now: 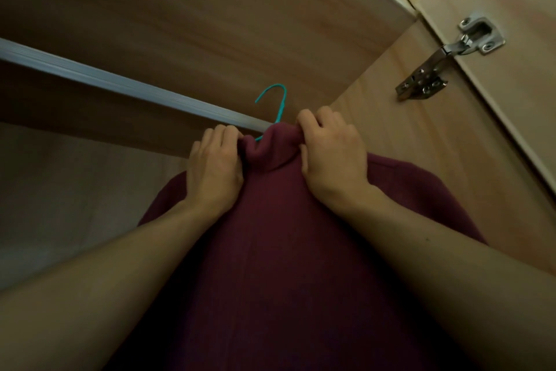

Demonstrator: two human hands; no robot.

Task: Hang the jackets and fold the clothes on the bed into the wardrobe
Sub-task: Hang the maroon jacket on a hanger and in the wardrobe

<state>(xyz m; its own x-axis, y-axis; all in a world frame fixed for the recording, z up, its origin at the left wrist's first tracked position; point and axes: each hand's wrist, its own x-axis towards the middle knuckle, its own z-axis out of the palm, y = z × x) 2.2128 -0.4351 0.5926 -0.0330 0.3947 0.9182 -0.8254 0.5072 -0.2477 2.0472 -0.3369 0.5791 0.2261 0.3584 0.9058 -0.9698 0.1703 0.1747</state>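
Observation:
A maroon jacket (276, 235) hangs on a teal hanger (278, 106), whose hook rises above the collar, close to the right end of the silver wardrobe rail (120, 85). I cannot tell whether the hook rests on the rail. My left hand (215, 169) grips the left side of the collar with curled fingers. My right hand (329, 157) grips the right side of the collar. The hanger's shoulders are hidden under the fabric.
The wardrobe's wooden top panel (210, 9) lies above the rail and its right side wall (421, 160) is near the jacket. A metal hinge (445, 58) joins that wall to the open door (511, 70). The pale back panel (60, 190) shows at the left.

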